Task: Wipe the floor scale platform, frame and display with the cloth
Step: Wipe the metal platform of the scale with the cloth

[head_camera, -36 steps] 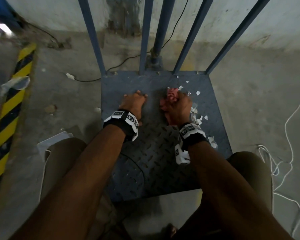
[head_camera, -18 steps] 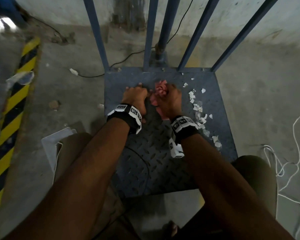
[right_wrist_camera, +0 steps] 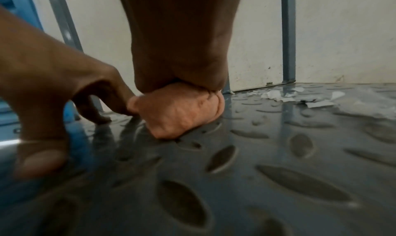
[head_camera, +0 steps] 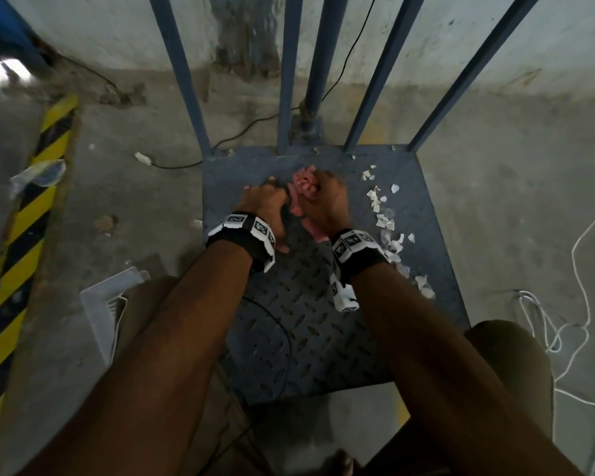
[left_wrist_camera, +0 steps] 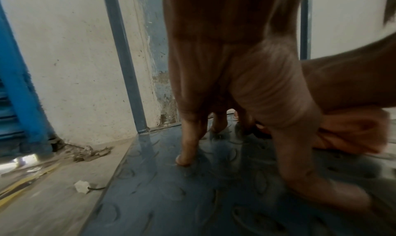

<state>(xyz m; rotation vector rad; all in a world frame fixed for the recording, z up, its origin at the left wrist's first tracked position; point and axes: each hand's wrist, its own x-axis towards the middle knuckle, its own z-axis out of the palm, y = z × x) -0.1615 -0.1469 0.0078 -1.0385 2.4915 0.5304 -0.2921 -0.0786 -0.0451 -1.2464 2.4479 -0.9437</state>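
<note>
A: Concrete floor (head_camera: 145, 207) and a stained white wall (head_camera: 93, 32) surround the blue-grey tread-plate platform (head_camera: 327, 324) of the floor scale, with the frame bars (head_camera: 181, 73) rising from its far edge.

B: Where is the cloth?

A: Bunched up pink in the right hand (head_camera: 325, 206), whose fingers curl round it. The cloth (head_camera: 303, 187) sits on the far half of the platform, just beside the left hand (head_camera: 267, 204).

B: And the left hand?

A: Fingers spread and fairly straight, tips pressing on the plate, holding nothing. The left wrist view shows a fingertip (left_wrist_camera: 184, 160) planted on the metal; the head view only shows the back of that hand.

B: Anything else the wrist views add?

A: The right wrist view shows the fist's underside with the cloth (right_wrist_camera: 180, 109) squeezed against the plate, and the left hand (right_wrist_camera: 53, 90) arched next to it. It also shows the plate as glossy, reflecting the bars.

B: Litter?

A: White paper scraps (head_camera: 382, 214) lie along the platform's right side, clearest from the head. A black-and-yellow hazard stripe (head_camera: 21, 235) runs down the left of the floor, a white cord (head_camera: 584, 255) trails on the right, and a thin black cable (head_camera: 186, 163) ends near the far left corner.

B: The display?

A: Not visible in any view.
</note>
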